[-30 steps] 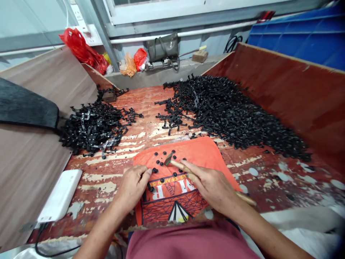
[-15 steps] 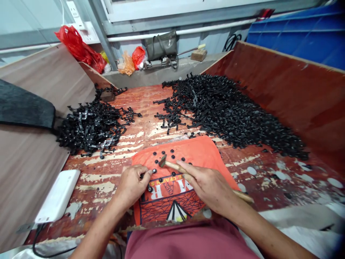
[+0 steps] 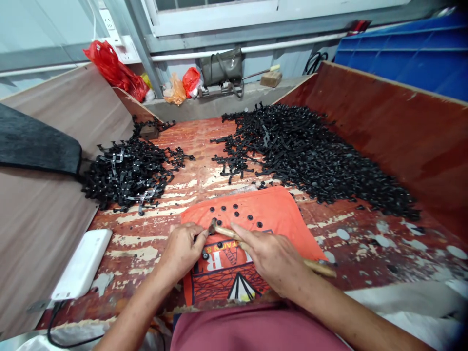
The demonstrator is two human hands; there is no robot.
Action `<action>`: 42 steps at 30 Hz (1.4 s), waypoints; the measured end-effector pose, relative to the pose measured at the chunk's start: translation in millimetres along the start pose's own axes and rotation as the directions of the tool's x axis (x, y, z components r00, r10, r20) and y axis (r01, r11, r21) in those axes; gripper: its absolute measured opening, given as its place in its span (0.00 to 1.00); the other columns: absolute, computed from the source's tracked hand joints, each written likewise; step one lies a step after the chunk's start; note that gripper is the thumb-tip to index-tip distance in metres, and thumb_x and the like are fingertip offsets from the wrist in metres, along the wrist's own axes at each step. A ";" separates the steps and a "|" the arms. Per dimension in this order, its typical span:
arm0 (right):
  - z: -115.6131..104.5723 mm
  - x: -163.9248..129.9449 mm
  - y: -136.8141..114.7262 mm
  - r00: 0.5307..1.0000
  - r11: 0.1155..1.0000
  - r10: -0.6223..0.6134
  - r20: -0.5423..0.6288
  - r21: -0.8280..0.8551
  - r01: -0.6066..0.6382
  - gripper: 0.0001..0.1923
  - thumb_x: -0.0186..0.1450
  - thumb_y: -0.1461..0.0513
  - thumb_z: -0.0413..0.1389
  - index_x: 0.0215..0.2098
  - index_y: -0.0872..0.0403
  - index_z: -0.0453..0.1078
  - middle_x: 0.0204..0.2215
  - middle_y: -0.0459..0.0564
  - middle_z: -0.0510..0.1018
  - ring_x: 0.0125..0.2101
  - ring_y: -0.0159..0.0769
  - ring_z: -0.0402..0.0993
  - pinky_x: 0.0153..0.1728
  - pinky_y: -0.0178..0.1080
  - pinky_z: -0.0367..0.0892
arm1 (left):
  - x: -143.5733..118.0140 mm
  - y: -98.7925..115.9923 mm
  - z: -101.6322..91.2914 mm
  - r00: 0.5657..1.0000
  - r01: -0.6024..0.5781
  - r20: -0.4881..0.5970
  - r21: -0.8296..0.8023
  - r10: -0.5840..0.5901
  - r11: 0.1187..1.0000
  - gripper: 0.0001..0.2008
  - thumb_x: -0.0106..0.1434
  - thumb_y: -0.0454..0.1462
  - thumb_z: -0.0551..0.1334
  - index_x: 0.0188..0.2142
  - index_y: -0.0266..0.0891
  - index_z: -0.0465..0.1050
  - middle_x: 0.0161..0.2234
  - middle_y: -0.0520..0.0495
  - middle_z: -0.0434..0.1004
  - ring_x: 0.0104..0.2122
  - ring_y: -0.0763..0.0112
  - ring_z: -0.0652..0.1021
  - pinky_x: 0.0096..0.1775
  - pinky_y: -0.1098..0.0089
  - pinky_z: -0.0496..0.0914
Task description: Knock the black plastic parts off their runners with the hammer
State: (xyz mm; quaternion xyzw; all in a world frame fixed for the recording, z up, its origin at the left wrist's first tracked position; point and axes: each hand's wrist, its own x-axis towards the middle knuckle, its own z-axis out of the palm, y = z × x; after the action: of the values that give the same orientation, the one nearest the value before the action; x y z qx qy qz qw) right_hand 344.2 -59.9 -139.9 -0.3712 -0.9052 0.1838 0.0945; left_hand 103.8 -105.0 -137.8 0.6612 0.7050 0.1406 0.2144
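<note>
The left hand (image 3: 182, 247), as I watch from my remote seat, lies at the left edge of the orange cloth (image 3: 278, 207), thumb and finger pressed together, apparently pinching a dark part (image 3: 196, 238) that they mostly hide. My right hand (image 3: 274, 256) wraps the wooden handle of the hammer (image 3: 225, 231) over the middle of the cloth, so the hammer head (image 3: 212, 226) sits right at the left fingertips. I take the pinch as a way of steadying a small piece for the head; choking up on the handle, whose tail sticks out behind the fist, probably gives me finer control.

The black studs (image 3: 249, 217) stand spaced out on the cloth, likely so that each can be got at singly, and the cloth probably stops them skidding on the bench (image 3: 199, 139). Beyond the cloth lie two piles, a left heap (image 3: 127, 175) of linked black strips and a larger right heap (image 3: 303, 151), both leaving the cloth free to work on.

Against the frame half a second ago, the hammer head has dropped toward the cloth's left edge and now covers the stud that showed beside my left thumb. The left hand keeps its pinch, and both heaps look unchanged.
</note>
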 end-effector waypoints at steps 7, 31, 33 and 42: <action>-14.7 1.7 -1.6 0.991 0.992 -0.012 -0.136 0.123 0.029 0.25 0.73 0.64 0.44 0.68 0.51 0.57 0.43 0.52 0.82 0.37 0.39 0.79 0.39 0.39 0.72 | -2.6 2.3 0.2 1.000 0.022 -0.012 0.019 -0.022 1.000 0.18 0.69 0.39 0.52 0.23 0.38 0.70 0.25 0.49 0.73 0.28 0.69 0.73 0.37 0.68 0.59; 10.4 -4.1 3.2 0.999 0.995 0.038 0.031 -0.089 -0.035 0.26 0.72 0.63 0.49 0.68 0.48 0.56 0.38 0.49 0.82 0.32 0.41 0.80 0.30 0.39 0.71 | -71.9 -7.7 7.3 0.861 0.438 -0.145 -0.279 -0.488 0.855 0.29 0.66 0.55 0.51 0.60 0.43 0.59 0.19 0.58 0.68 0.20 0.63 0.73 0.26 0.69 0.63; 12.1 -6.6 3.5 1.000 0.996 0.017 0.014 -0.091 -0.016 0.26 0.72 0.63 0.49 0.68 0.48 0.56 0.38 0.49 0.82 0.32 0.40 0.79 0.31 0.38 0.71 | -60.9 -4.1 15.4 0.862 0.407 -0.181 -0.310 -0.474 0.859 0.29 0.67 0.55 0.51 0.60 0.41 0.59 0.22 0.55 0.71 0.24 0.62 0.76 0.29 0.68 0.65; -15.2 -4.7 7.2 0.996 0.983 0.056 -0.063 0.179 -0.044 0.24 0.73 0.62 0.45 0.67 0.45 0.59 0.45 0.51 0.81 0.38 0.41 0.79 0.41 0.42 0.72 | -40.0 0.5 -0.2 0.885 0.321 -0.250 -0.287 -0.394 0.903 0.31 0.64 0.42 0.58 0.64 0.44 0.51 0.28 0.55 0.73 0.29 0.68 0.76 0.35 0.70 0.66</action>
State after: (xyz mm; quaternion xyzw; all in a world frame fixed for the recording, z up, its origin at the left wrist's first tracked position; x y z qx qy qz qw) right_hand 356.9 -54.5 -129.1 -0.3900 -0.8719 0.2534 0.1533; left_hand 105.5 -144.7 -132.8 0.4591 0.8177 0.2810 0.2040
